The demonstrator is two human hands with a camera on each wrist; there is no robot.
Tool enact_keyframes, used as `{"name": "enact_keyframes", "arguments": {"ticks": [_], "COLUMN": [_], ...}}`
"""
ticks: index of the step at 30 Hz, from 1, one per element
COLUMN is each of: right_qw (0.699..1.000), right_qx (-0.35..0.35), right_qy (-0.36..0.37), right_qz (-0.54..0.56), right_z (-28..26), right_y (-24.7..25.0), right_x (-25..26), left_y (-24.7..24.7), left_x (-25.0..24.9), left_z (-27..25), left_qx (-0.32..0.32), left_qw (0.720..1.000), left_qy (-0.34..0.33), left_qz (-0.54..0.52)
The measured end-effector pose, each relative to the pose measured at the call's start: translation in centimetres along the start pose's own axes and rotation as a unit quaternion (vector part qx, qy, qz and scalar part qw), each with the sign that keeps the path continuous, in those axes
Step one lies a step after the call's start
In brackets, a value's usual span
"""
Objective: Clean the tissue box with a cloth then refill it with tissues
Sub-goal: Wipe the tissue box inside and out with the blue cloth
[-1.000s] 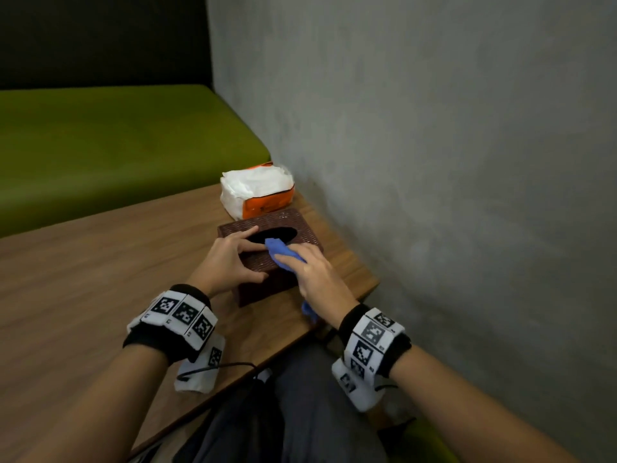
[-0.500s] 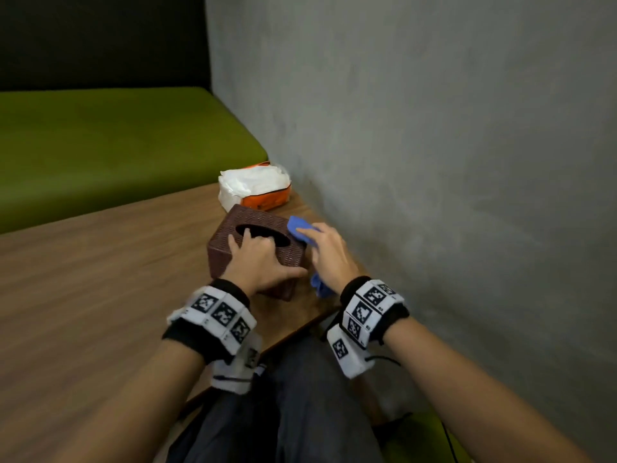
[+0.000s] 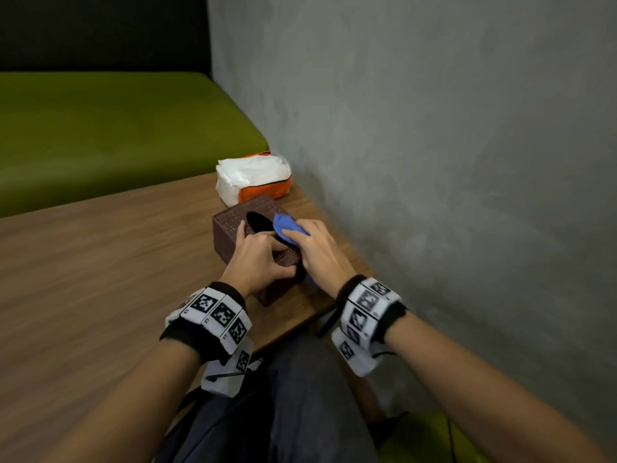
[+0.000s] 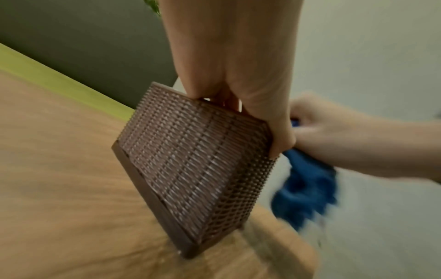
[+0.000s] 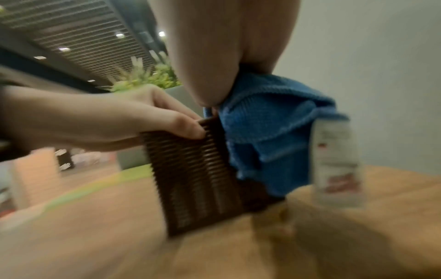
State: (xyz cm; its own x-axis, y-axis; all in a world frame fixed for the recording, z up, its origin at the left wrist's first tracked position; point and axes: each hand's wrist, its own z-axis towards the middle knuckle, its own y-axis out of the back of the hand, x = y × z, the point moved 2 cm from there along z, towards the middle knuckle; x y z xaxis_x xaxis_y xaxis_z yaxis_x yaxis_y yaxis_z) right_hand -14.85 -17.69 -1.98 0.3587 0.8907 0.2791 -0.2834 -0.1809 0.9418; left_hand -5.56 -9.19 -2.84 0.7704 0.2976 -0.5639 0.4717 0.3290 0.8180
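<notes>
My left hand (image 3: 260, 259) grips the near end of the dark brown woven-textured tissue box (image 3: 233, 225), its fingers (image 3: 242, 230) curled over the top beside the oval opening and the thumb (image 4: 279, 136) pressed along the box's near edge; the left wrist view shows that hold from below, with the box tilted up on one edge. My right hand (image 3: 317, 252) has its fingers clamped on a crumpled blue microfibre cloth (image 3: 288, 227), which it presses onto the top of the box at the right rim of the opening. In the right wrist view the cloth (image 5: 274, 132) hangs down from my hand against the side of the box (image 5: 198, 179), and a white label dangles from its lower edge; that view is blurred, so I cannot read the label. The box sits near the right-hand corner of the light brown wooden table (image 3: 100, 262), close to the grey concrete wall (image 3: 434, 162). Just beyond the box, nearly touching its far end, lies a soft white and orange pack of tissues (image 3: 255, 177), set against the wall. Both my wrists wear white bands printed with black square markers (image 3: 217, 312). Beyond the table's far edge runs an olive green upholstered bench seat (image 3: 117, 128) with a dark backrest above it. Below the table's near edge I can see my dark grey trousers (image 3: 300, 412).
</notes>
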Motion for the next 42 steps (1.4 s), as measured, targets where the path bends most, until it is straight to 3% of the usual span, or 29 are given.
{"name": "enact_keyframes", "arguments": {"ticks": [4,9,14,17,20,25,28,31,36,38,42], "right_qw": [0.999,0.999,1.000,1.000,0.997,0.999,0.999,0.998,0.999,0.999,0.999], "right_qx": [-0.024,0.015,-0.003,0.019,0.056,0.011,0.011,0.048,0.022,0.025,0.038], "right_qy": [0.045,-0.032,0.004,-0.004,-0.030,0.025,0.011,-0.022,0.036,0.041,-0.021], "right_qz": [-0.015,-0.013,-0.012,-0.019,-0.033,-0.031,-0.035,-0.040,-0.014,-0.016,-0.009], "right_z": [-3.0,1.4,-2.9,0.3,2.1,-4.2,-1.8,0.3,-5.8,-4.5,-0.2], "right_y": [0.7,-0.1,0.7,0.7,0.4,1.5,1.5,1.3,2.4,2.5,1.7], "right_x": [-1.4,0.2,-0.8,-1.1,-0.2,-1.6,-2.1,-1.8,-2.5,-2.5,-1.9], "left_y": [0.4,0.6,0.7,0.5,0.5,0.7,0.3,0.5,0.7,0.5,0.9], "left_x": [0.1,0.0,0.3,-0.1,-0.4,-0.2,-1.0,-1.1,-0.4,-0.3,-0.2], "left_z": [0.0,0.0,0.0,0.0,-0.1,-0.1,-0.2,0.0,0.1,0.2,0.1], "left_qx": [0.032,0.039,0.047,0.092,0.077,0.081,0.123,0.122,0.118,0.127,0.144], "left_qw": [0.999,0.999,0.998,0.995,0.996,0.996,0.991,0.991,0.992,0.990,0.987], "left_qy": [-0.027,-0.017,-0.039,-0.038,-0.039,-0.034,-0.049,-0.051,-0.051,-0.054,-0.064], "left_qz": [-0.006,0.015,-0.002,0.027,0.024,0.009,0.029,0.027,0.017,0.018,0.028]}}
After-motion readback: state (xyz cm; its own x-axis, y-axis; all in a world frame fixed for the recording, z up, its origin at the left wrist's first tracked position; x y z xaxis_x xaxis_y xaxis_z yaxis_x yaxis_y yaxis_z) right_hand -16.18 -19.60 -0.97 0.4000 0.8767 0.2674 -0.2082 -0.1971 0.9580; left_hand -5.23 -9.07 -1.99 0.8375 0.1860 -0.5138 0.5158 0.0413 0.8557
